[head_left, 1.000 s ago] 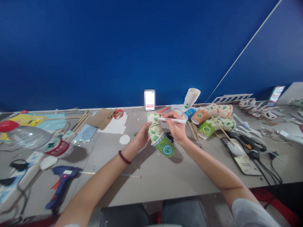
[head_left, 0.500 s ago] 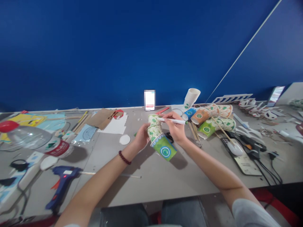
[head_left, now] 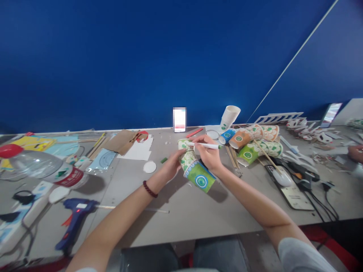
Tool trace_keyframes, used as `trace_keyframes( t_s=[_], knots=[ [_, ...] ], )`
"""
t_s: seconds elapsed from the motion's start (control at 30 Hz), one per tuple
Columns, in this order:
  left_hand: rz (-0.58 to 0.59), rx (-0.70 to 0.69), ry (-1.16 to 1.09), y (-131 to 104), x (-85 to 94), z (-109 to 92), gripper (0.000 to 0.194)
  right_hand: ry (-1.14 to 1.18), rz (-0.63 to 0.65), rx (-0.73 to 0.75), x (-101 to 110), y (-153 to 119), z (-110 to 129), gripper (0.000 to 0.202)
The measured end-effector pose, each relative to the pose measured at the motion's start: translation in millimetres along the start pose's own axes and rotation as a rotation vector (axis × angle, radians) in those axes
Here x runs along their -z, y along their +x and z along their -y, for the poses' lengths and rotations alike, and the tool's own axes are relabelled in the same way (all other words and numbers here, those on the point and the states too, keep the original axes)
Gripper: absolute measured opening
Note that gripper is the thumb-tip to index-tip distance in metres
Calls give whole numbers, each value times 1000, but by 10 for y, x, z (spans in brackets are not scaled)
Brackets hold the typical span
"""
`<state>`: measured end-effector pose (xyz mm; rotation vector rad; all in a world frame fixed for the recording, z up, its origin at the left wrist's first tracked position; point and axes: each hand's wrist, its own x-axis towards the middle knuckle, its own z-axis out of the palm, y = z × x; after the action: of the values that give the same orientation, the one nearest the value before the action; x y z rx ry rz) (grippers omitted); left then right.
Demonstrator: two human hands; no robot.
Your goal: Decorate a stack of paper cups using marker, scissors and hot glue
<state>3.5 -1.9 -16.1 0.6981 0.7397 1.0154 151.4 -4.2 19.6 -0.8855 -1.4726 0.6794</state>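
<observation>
"Where are the paper cups [head_left: 195, 169]?"
"Twelve o'clock, gripped in my left hand [head_left: 172, 165]."
"And your right hand [head_left: 210, 158]?"
"It pinches a white marker [head_left: 209, 146], held close to the top cup [head_left: 183, 144]."

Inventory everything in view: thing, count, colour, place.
Joined cups: 1 piece, green and white, centre.
Pen: 1, white, at joined cups.
Cup stack: 1, white, back right.
Paper cup: 1, blue, right.
Lying cup pieces: 2, orange and green, right.
Lit screens: 2, whitish, back centre and right.
Bottle: 1, clear, red cap, left.
Glue gun: 1, blue, front left.
Power strip: 1, white, far left.
Table: 1, grey, below.
Wall: 1, blue, behind.
Small clutter: uncounted, mixed, left and right.
Other person's hand: 1, blurred, right edge.
Left hand: 1, bare, on joined cups.
Right hand: 1, bare, gripping pen.
</observation>
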Motion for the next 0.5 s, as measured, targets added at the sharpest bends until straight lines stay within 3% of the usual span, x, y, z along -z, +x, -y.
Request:
trace_keyframes(
  t_s=[0.5],
  knots=[
    [-68, -12, -52, 65, 69, -14, 34, -54, -18, 9, 37, 48, -64, 6]
  ],
)
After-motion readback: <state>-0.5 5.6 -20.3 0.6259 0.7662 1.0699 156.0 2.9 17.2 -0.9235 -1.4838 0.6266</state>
